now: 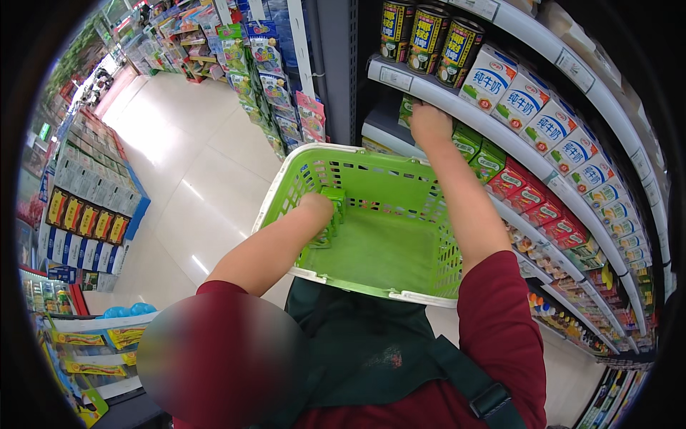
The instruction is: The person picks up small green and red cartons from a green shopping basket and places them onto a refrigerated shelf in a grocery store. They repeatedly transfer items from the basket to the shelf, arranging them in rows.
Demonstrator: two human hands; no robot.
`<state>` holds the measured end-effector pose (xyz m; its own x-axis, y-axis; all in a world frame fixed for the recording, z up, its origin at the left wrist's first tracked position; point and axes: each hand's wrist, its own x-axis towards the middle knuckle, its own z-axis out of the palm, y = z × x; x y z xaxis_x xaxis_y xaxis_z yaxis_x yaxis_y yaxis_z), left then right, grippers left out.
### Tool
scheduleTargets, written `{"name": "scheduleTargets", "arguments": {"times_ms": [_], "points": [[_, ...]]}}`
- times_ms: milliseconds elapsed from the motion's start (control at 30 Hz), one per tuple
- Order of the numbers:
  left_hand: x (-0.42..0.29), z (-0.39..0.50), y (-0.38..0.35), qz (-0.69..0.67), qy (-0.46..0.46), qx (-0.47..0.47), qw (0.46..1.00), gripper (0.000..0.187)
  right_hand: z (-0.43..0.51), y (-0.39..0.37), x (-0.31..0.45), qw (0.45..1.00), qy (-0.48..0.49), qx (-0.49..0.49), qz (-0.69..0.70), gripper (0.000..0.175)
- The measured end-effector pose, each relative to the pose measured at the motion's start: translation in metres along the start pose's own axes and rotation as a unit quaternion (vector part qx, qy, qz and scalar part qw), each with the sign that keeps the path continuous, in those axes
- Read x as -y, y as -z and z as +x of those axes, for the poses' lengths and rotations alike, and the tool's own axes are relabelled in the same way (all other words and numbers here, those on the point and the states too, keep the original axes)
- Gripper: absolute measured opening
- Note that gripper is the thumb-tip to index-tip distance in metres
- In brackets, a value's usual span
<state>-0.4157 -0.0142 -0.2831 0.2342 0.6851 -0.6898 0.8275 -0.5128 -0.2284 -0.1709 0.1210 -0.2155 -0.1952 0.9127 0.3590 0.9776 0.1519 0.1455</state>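
A green plastic shopping basket (388, 241) with a white rim is right in front of my body. Inside it, at the left wall, my left hand (317, 208) is at some small green drink cartons (335, 199); its fingers are hidden, so its grip cannot be told. My right hand (429, 124) reaches onto the shelf under the canned drinks, at a green carton (406, 110); its fingertips are mostly hidden behind the hand. More green cartons (489, 161) stand on that shelf beside my right forearm, followed by red cartons (506, 182).
Above that shelf's level, black cans (422, 40) and white milk cartons (489, 79) line a shelf with a white edge (429, 88). Hanging snack packets (266, 48) are beyond the basket. Stacked boxes (88, 214) stand across the tiled aisle (198, 155), and a candy rack (86, 354) is at lower left.
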Motion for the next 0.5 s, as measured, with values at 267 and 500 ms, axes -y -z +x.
{"name": "scheduleTargets", "arguments": {"times_ms": [267, 500], "points": [[0.009, 0.006, 0.003, -0.027, -0.004, 0.005, 1.000, 0.062, -0.012, 0.007, 0.013, 0.983, 0.107, -0.143, 0.043, 0.014], [0.009, 0.003, 0.004, -0.071, 0.005, 0.021, 0.997, 0.061, -0.042, 0.096, 0.071, 0.943, 0.193, -0.204, 0.180, 0.025]]}}
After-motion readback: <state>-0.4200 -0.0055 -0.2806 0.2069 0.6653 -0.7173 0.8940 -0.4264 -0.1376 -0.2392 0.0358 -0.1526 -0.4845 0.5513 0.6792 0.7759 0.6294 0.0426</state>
